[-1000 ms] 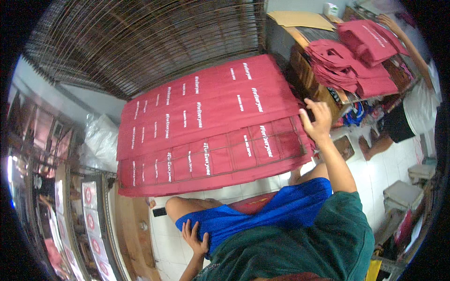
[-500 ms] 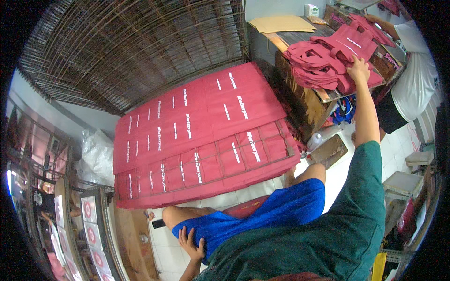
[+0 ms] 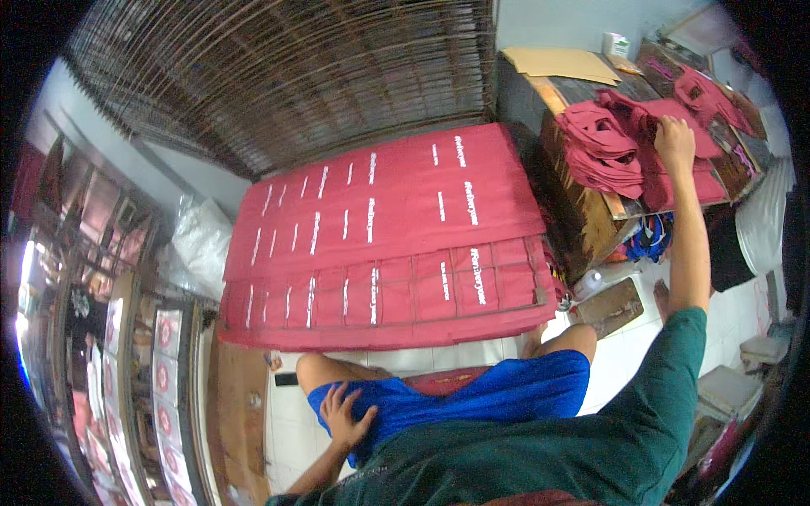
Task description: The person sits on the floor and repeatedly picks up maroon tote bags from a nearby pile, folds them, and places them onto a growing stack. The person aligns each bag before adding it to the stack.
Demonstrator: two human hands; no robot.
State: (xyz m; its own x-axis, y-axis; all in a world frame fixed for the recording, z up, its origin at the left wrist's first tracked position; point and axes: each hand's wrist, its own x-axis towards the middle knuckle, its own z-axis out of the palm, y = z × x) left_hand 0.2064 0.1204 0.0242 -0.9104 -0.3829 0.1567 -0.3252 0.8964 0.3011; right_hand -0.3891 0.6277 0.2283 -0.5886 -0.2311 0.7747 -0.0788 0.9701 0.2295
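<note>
We had our right hand [image 3: 677,148] out at two o'clock, its fingers curled down against the heap of red cloth bags [image 3: 597,150] on the wooden table [image 3: 606,224]; we could not tell whether they were clamped on the fabric or only touching it. The heap lay folded and overlapping, its handle loops toward its left end. Our left hand [image 3: 346,415] rested near seven o'clock on the blue shorts [image 3: 472,396], fingers apart, gripping nothing. Between our hands and the wire rack [image 3: 337,84] at eleven o'clock, large red sheets [image 3: 396,202] with white print spread across the middle. At one o'clock, brown paper [image 3: 561,64] lay on the same table. A co-worker's white shirt [image 3: 764,211] showed at three o'clock, and crumpled clear plastic [image 3: 201,244] at nine.
</note>
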